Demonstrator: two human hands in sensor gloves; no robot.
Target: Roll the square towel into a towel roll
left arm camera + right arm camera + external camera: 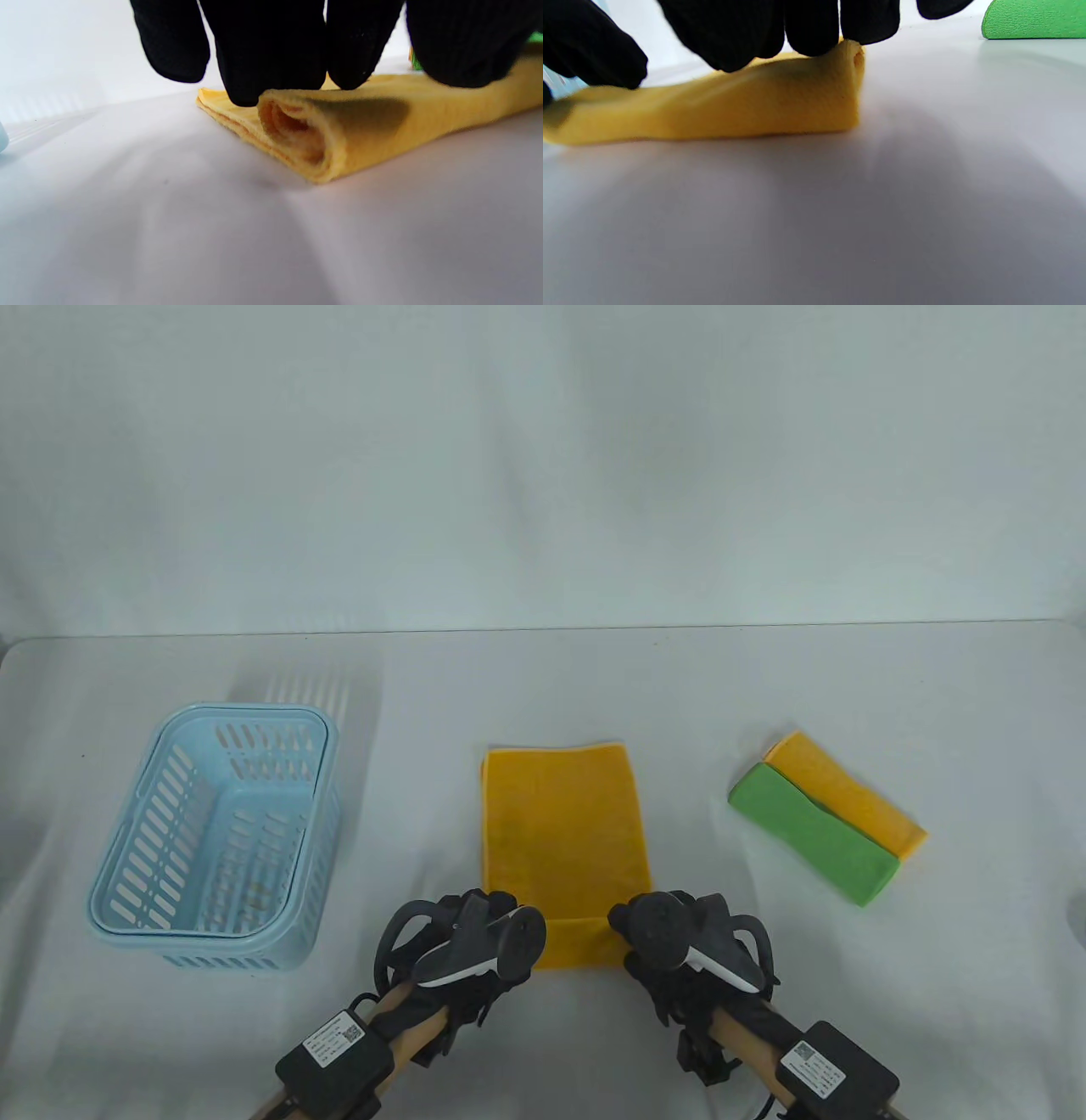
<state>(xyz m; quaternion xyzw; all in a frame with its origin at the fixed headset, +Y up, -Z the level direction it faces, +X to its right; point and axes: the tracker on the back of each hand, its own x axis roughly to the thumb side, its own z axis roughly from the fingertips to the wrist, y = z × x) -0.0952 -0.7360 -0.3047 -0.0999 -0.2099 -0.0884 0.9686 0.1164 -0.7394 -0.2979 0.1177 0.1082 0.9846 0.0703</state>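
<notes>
Table view showed the yellow towel (pixel 562 831) laid on the bench (pixel 543 687), its near end hidden by trackers. Left wrist view revealed a started roll there, pressed under curled fingers of the left hand (pixel 475 937) and right hand (pixel 679 937).

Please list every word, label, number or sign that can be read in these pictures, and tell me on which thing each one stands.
No text can be read.
White label on the black box on the left wrist: a code square and small print, too small to read.
White label on the black box on the right wrist: the same, too small to read.
Yellow towel, green towel, blue basket: no writing visible.
</notes>
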